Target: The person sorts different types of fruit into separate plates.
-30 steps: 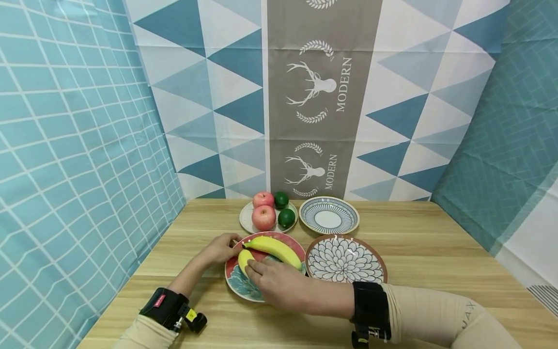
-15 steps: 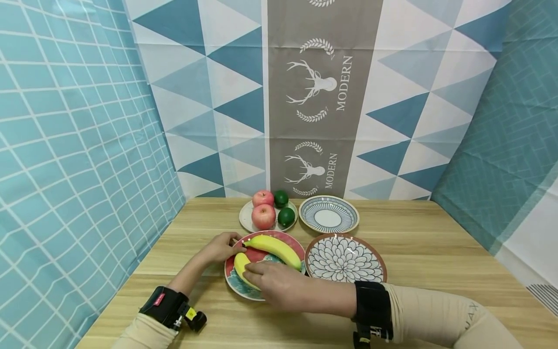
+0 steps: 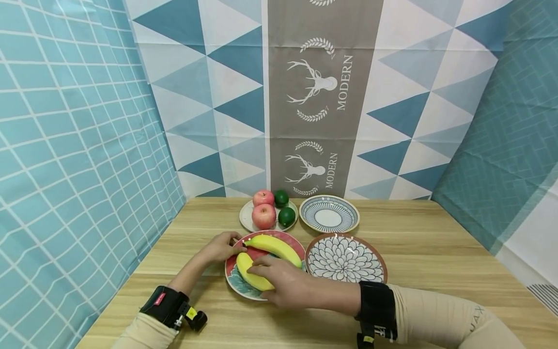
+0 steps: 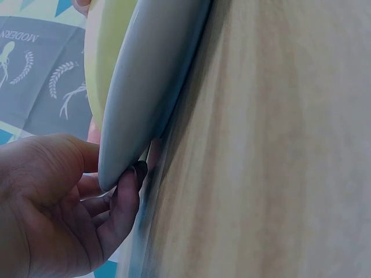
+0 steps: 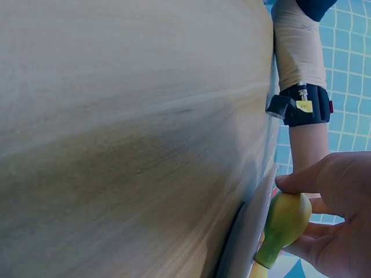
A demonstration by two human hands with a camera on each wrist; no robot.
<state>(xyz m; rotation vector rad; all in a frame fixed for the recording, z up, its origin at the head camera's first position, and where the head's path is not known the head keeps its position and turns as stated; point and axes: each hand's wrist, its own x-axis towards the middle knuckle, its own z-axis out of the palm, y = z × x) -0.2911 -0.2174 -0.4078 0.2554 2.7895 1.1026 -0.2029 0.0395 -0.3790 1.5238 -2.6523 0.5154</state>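
My left hand (image 3: 223, 247) grips the left rim of a red-and-teal plate (image 3: 234, 285). In the left wrist view, the plate's pale underside (image 4: 153, 75) tilts over the wood, the fingers curling beneath its edge. Two yellow bananas lie on this plate. My right hand (image 3: 289, 283) holds the nearer banana (image 3: 245, 264) from above, fingers across it and thumb by its near end. The right wrist view has that banana's greenish end (image 5: 287, 223) between the thumb and the fingers. The farther banana (image 3: 276, 246) lies behind, its dark tip near my left fingers.
Behind stands a small white plate (image 3: 245, 220) with red apples (image 3: 263, 216) and green limes (image 3: 286, 216). To its right is a blue-striped plate (image 3: 329, 218). A brown-rimmed flower-patterned plate (image 3: 344, 259) sits right beside the red-and-teal one. A patterned cloth backs the wooden table (image 3: 427, 252).
The nearer banana shifts slightly left, then back right, showing more of its length. My right hand moves a little right and its fingers loosen somewhat. My left hand stays at the plate's rim.
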